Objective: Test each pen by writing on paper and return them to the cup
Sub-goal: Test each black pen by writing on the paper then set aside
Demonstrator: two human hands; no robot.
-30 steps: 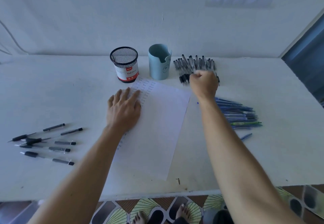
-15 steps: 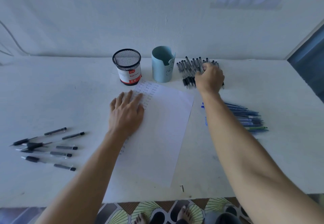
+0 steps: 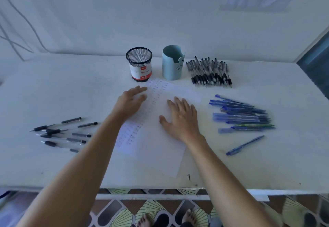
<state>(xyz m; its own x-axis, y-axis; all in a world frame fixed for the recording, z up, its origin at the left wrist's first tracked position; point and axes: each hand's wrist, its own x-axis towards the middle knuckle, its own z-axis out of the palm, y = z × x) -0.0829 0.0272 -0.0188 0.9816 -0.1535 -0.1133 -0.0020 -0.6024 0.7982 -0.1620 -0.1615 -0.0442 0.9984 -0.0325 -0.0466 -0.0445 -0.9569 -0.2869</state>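
A white sheet of paper (image 3: 160,145) with small written marks lies in the middle of the table. My left hand (image 3: 130,101) rests flat on its left edge. My right hand (image 3: 181,118) lies flat on the sheet with fingers spread and holds nothing. Behind the paper stand a black mesh cup (image 3: 139,64) with a red and white label and a light blue cup (image 3: 173,62). Several black pens (image 3: 210,73) lie in a pile at the back right. Several blue pens (image 3: 242,115) lie to the right, one blue pen (image 3: 245,145) apart.
Several black pens with caps off (image 3: 60,133) lie scattered at the left of the white table (image 3: 53,164). The table's front edge runs below my forearms, with a patterned floor and bare feet beneath. A wall stands close behind the cups.
My right hand has left the black pen pile at the back and come down flat on the paper, empty. My left hand has shifted slightly left on the sheet.
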